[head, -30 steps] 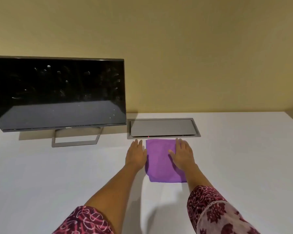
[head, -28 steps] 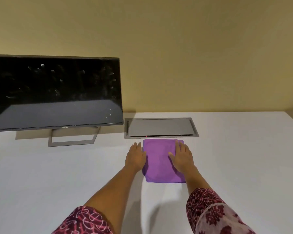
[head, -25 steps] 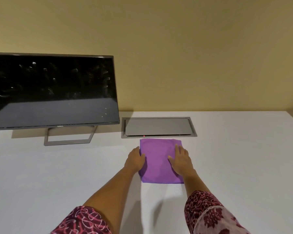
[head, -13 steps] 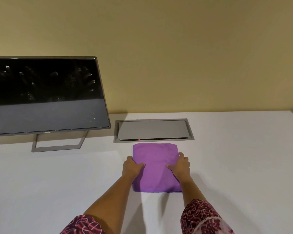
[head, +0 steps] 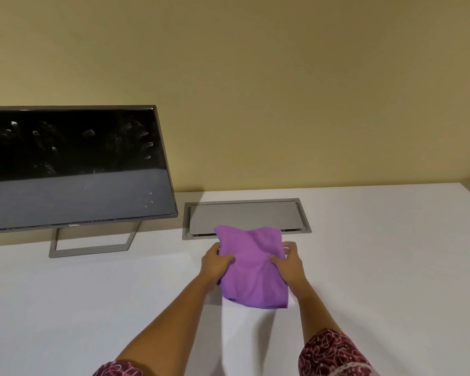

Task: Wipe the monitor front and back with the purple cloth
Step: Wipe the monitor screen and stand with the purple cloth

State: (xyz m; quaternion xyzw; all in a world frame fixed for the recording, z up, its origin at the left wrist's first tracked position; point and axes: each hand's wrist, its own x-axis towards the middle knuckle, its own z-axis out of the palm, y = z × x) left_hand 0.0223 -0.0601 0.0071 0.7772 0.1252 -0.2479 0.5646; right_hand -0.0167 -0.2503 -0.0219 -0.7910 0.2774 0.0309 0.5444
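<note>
Purple cloth (head: 253,270) now rumpled, aloft

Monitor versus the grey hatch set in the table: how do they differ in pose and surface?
The monitor stands upright on a frame stand; the grey hatch lies flat, flush in the table. The monitor's screen is glossy black and smudged; the grey hatch is plain matte grey. Both are rectangular, grey-framed.

Smudged monitor (head: 73,169); bunched purple cloth (head: 253,270)
</note>
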